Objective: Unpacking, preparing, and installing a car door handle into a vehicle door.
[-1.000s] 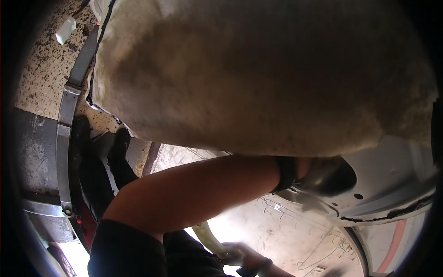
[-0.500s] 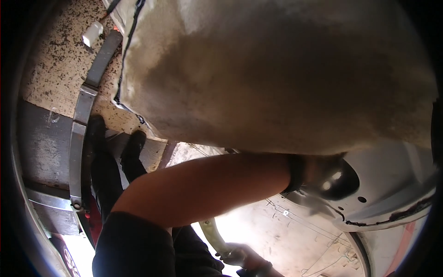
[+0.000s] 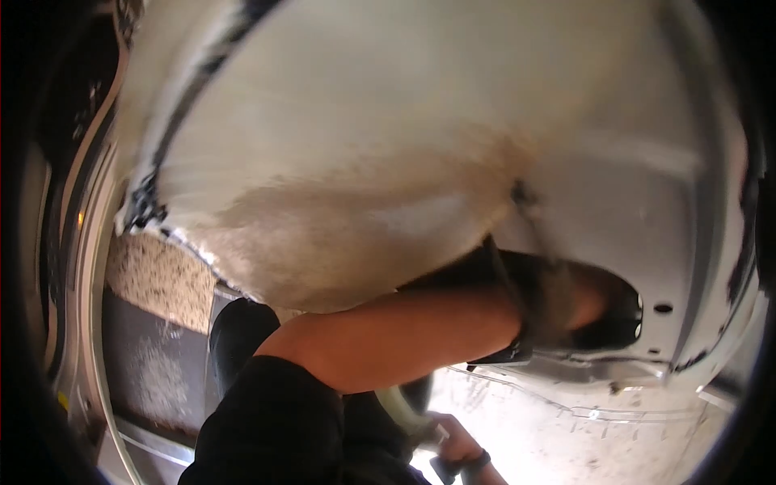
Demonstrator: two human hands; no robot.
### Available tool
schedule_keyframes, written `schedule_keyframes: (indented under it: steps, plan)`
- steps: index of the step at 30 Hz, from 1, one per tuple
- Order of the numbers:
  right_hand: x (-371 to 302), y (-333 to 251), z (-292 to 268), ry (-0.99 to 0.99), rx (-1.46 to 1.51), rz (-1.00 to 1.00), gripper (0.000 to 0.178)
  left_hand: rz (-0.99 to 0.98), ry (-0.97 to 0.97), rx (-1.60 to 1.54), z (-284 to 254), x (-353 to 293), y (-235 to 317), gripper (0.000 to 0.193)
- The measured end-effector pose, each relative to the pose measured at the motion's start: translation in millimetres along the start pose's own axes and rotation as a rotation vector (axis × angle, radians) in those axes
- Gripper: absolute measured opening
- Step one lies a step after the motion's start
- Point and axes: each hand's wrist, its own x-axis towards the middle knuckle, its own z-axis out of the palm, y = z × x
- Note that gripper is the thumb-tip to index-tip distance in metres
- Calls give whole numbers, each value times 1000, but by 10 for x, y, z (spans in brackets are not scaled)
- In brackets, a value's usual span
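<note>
A large pale panel (image 3: 323, 105) with brown smudges and a dark, ragged edge hangs across the upper middle. My left forearm (image 3: 412, 335) reaches rightward below it from a dark sleeve. At its end, my left hand (image 3: 578, 301) is smeared by motion, close against the grey metal panel (image 3: 614, 210); its fingers do not show. A smooth black shape (image 3: 614, 323) surrounds the hand; I cannot tell what it is. Low in the middle, my right hand (image 3: 458, 443), with a black wristband, is closed around a curved, pale yellow-green tube (image 3: 400, 411), partly hidden behind my left arm.
The grey panel has a dark round hole (image 3: 663, 309) near its right end. A curved metal frame (image 3: 101, 323) rises along the left. Behind it lie a scuffed grey plate (image 3: 153, 364) and speckled ground (image 3: 162, 283). Bright, stained floor (image 3: 525, 412) shows at the lower right.
The view has shifted, so the pale panel and its dark edge look closer and the frame fills the left rim. More grey panel shows around my left hand. My right hand keeps hold of the tube.
</note>
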Motion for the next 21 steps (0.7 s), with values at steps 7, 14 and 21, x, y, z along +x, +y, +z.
schedule_keyframes:
  steps: [7,14,21]
  plan:
    - [811,430,191,153,-11,-176,51,303,-157,425,140,54,-75,23]
    - [791,1003,451,303,157,-215,45,470,-187,385,288,96,-247,25]
    - [616,915,601,299,257,19,38,497,-260,173,58,54,-448,22]
